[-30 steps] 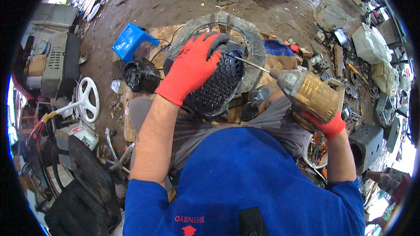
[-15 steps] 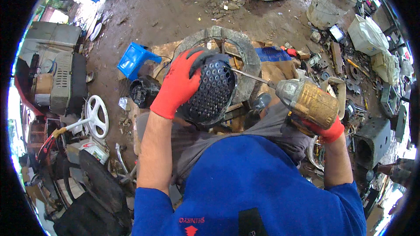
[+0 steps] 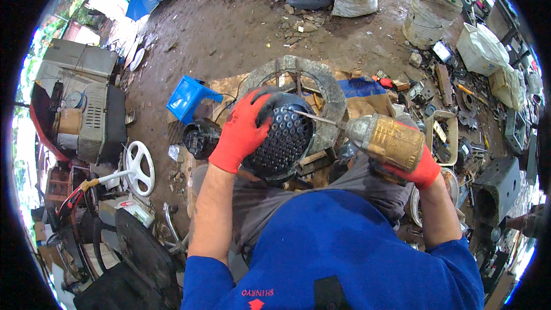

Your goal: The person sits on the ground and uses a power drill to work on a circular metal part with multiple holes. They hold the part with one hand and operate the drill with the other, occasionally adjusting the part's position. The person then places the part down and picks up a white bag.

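Observation:
A black, round part (image 3: pixel 282 150) with a face full of small round studs or holes leans over between my knees. My left hand (image 3: pixel 244 129), in a red and dark grey glove, is closed over its upper left edge. My right hand (image 3: pixel 423 167), gloved the same way, grips a worn yellow power drill (image 3: pixel 395 142). From the drill a long thin bit (image 3: pixel 320 119) runs leftward, its tip at the upper part of the studded face. Whether the tip touches a stud cannot be made out. Behind the part lies a grey, stone-like ring (image 3: pixel 332 89).
Left of the part are a blue plastic stool (image 3: pixel 186 97) and a dark motor-like piece (image 3: pixel 201 138). A white steering wheel (image 3: pixel 139 168) stands farther left. Cardboard (image 3: pixel 367 100) lies under the ring. At right sit a tray of scrap (image 3: pixel 456 138) and a dark metal box (image 3: pixel 496 192).
The view has shifted, so the scene sits lower. The drill has moved left and its bit tip now lies farther in over the studded face. My left hand keeps its hold.

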A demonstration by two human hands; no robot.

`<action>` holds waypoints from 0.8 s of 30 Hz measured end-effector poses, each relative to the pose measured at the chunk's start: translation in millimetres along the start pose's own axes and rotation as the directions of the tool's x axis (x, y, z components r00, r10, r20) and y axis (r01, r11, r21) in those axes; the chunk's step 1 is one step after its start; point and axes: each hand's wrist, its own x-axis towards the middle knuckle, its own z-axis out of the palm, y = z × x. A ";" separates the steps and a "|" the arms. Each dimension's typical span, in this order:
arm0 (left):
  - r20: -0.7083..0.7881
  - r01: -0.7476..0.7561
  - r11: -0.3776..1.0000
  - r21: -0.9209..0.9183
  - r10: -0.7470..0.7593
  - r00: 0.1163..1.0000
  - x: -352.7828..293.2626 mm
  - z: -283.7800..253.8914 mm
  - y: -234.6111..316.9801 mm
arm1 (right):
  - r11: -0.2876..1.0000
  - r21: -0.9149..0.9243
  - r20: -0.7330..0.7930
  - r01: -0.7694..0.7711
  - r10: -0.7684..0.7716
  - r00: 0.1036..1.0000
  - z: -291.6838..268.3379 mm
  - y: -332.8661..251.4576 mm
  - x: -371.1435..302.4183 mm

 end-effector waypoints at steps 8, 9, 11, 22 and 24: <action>-0.064 0.157 0.967 0.202 -0.147 0.987 -12.6 5.5 8.9 | 0.905 0.351 -0.297 -0.241 0.351 0.888 16.5 28.4 11.9; -0.067 0.170 0.964 0.203 -0.159 0.985 -14.1 6.3 9.4 | 0.840 0.489 -0.315 -0.234 0.420 0.851 19.6 29.3 15.7; -0.074 0.198 0.958 0.207 -0.187 0.980 -17.3 7.0 11.4 | 0.784 0.568 -0.269 -0.252 0.466 0.843 20.0 29.8 16.1; -0.391 0.285 0.958 0.038 -0.249 0.886 -57.6 -14.0 12.7 | 0.828 0.458 -0.102 -0.323 0.411 0.906 -0.2 7.9 -18.1; -0.444 0.330 0.943 -0.051 -0.317 0.838 -63.8 -16.9 19.4 | 0.775 0.523 -0.113 -0.353 0.474 0.873 -2.1 11.0 -27.3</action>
